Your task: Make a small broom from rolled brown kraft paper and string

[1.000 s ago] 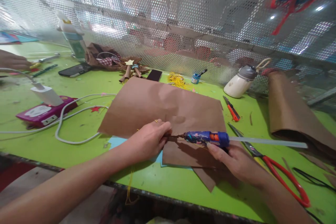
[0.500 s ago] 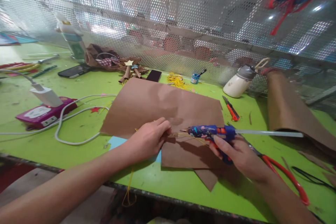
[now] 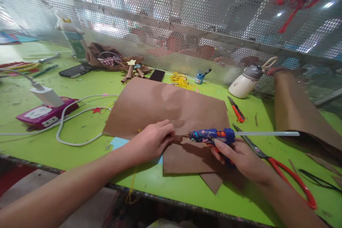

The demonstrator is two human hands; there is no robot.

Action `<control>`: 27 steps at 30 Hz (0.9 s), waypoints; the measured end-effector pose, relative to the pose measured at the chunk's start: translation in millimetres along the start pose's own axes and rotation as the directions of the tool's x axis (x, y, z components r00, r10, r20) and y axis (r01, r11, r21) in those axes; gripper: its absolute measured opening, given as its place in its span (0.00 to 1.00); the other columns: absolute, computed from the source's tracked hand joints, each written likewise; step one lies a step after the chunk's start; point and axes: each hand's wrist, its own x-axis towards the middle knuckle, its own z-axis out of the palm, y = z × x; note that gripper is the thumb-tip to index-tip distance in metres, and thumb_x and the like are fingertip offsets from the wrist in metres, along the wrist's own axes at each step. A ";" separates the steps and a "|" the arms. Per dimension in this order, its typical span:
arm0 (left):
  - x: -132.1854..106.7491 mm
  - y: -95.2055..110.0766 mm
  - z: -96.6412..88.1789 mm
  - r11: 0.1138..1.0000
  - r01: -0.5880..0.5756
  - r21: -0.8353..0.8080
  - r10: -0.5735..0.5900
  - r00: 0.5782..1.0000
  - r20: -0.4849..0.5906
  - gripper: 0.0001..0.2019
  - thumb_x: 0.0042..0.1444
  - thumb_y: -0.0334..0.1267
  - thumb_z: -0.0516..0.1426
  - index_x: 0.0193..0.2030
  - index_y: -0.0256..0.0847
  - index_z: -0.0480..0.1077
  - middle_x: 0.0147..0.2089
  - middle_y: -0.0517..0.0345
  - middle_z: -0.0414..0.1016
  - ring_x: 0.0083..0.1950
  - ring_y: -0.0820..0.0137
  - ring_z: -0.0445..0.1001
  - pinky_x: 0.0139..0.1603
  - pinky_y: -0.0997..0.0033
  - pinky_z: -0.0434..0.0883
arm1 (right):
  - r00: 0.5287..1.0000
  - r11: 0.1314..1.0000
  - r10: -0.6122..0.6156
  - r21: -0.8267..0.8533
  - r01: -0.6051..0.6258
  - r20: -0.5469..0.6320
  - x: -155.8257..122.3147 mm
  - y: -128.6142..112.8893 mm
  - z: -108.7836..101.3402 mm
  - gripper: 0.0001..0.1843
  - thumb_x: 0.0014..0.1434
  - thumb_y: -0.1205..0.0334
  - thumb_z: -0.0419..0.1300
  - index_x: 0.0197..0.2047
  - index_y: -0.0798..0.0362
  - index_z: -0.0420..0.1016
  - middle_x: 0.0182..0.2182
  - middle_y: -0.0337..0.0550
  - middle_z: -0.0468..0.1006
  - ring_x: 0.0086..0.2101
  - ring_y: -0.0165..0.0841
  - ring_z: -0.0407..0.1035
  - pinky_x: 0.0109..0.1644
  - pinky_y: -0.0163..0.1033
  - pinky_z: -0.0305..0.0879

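Note:
My right hand (image 3: 242, 158) grips a blue glue gun (image 3: 211, 136) with a clear glue stick (image 3: 267, 133) poking out to the right. Its nozzle points left at a small brown piece pinched in my left hand (image 3: 153, 139). A yellow string runs under that hand and hangs over the table's front edge. Both hands hover over a smaller brown paper sheet (image 3: 187, 156), which lies on a large brown paper sheet (image 3: 168, 105) and a light blue sheet (image 3: 117, 143).
On the green table (image 3: 80, 128) lie red-handled scissors (image 3: 288, 178), an orange cutter (image 3: 237, 109), a white bottle (image 3: 244, 82), a brown paper roll (image 3: 294, 107), a pink power strip (image 3: 45, 114) with white cables, phones and yellow thread. A perforated metal screen stands behind.
My right hand lifted the glue gun slightly and brought its nozzle back against the piece in my left hand. A person's hand at the far left has gone from view.

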 end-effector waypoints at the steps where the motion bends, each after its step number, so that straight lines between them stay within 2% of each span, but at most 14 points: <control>1: -0.1 -1.4 1.5 1.000 0.003 -0.007 -0.003 1.000 -0.009 0.03 0.60 0.34 0.50 0.35 0.39 0.63 0.36 0.57 0.68 0.33 0.72 0.67 0.33 0.73 0.61 | 1.000 1.000 -0.007 -0.013 0.007 -0.002 0.2 0.1 0.3 0.25 0.64 0.47 0.47 0.26 0.56 0.71 0.21 0.40 0.67 0.24 0.28 0.61 0.28 0.34 0.58; 3: -0.4 -3.2 3.6 1.000 0.025 -0.016 -0.026 1.000 -0.018 0.02 0.59 0.35 0.52 0.37 0.40 0.63 0.37 0.58 0.69 0.35 0.71 0.68 0.34 0.73 0.62 | 1.000 0.999 -0.014 -0.038 0.014 -0.009 0.7 0.3 0.8 0.25 0.64 0.47 0.47 0.25 0.56 0.70 0.21 0.40 0.67 0.25 0.28 0.62 0.28 0.34 0.59; 7: -0.4 -3.9 4.3 0.998 0.060 -0.013 -0.060 0.998 -0.023 0.05 0.57 0.35 0.55 0.39 0.40 0.64 0.38 0.57 0.70 0.37 0.70 0.69 0.36 0.72 0.64 | 1.000 0.994 -0.007 -0.112 0.006 -0.015 1.5 -1.1 0.6 0.25 0.64 0.47 0.47 0.23 0.55 0.68 0.21 0.39 0.68 0.25 0.28 0.63 0.30 0.34 0.59; 11: 0.4 -3.3 4.0 0.999 0.018 0.030 -0.017 1.000 -0.015 0.06 0.59 0.36 0.53 0.42 0.39 0.67 0.38 0.55 0.69 0.37 0.70 0.69 0.37 0.71 0.65 | 0.999 0.988 -0.034 -0.152 0.031 -0.018 2.4 -3.5 -1.2 0.25 0.63 0.48 0.48 0.23 0.54 0.69 0.22 0.39 0.70 0.26 0.29 0.64 0.32 0.35 0.60; 17: 0.5 -0.5 3.0 0.998 -0.022 0.054 0.021 0.999 0.028 0.10 0.62 0.37 0.50 0.40 0.39 0.72 0.38 0.54 0.67 0.37 0.71 0.69 0.34 0.72 0.65 | 0.999 0.998 -0.035 -0.042 0.035 0.015 1.6 -5.5 -2.0 0.20 0.63 0.50 0.49 0.34 0.55 0.75 0.32 0.43 0.78 0.35 0.34 0.71 0.40 0.36 0.65; 21: 0.2 0.4 2.5 0.998 -0.006 0.056 0.004 0.999 0.034 0.10 0.62 0.38 0.50 0.40 0.39 0.72 0.37 0.54 0.66 0.35 0.71 0.68 0.33 0.73 0.65 | 1.000 0.999 -0.023 -0.027 0.023 0.011 1.3 -3.3 -1.9 0.19 0.63 0.50 0.50 0.34 0.54 0.75 0.34 0.44 0.78 0.39 0.36 0.71 0.45 0.38 0.65; 27: 1.0 0.4 3.6 0.996 -0.020 0.088 0.015 0.999 0.049 0.09 0.61 0.36 0.50 0.39 0.38 0.71 0.36 0.54 0.67 0.35 0.71 0.68 0.34 0.73 0.65 | 1.000 0.989 -0.016 -0.144 0.018 0.009 0.5 -4.1 -0.9 0.22 0.63 0.48 0.49 0.30 0.55 0.73 0.29 0.42 0.75 0.32 0.33 0.68 0.36 0.37 0.63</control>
